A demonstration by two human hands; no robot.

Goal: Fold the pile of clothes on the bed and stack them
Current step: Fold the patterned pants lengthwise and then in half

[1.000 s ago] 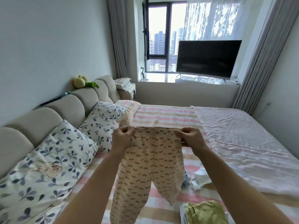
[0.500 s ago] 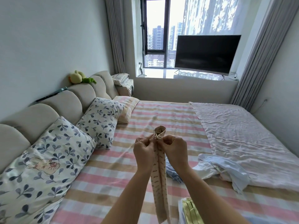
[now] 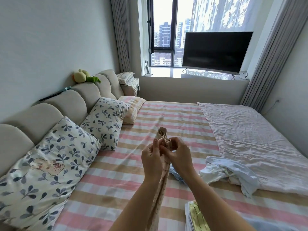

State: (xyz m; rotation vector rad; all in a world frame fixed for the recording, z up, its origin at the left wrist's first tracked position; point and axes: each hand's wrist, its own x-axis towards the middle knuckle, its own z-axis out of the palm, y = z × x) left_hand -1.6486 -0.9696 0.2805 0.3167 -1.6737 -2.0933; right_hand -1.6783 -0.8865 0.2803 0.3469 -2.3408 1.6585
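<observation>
Trousers (image 3: 162, 132): doubled lengthwise, hanging mid-frame above the bed (image 3: 116, 180).
Left hand (image 3: 150, 157): pinching the waistband.
Right hand (image 3: 179, 155): curled round the same waistband.
Done: folded stack (image 3: 196, 215), 5 o'clock.
Left: crumpled white garments (image 3: 228, 170), 4 o'clock; trousers unfinished.

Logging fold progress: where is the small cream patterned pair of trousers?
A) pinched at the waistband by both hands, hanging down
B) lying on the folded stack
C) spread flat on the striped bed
A: the cream patterned trousers hang in a narrow strip, with the left hand and right hand both pinching the waistband.
</observation>
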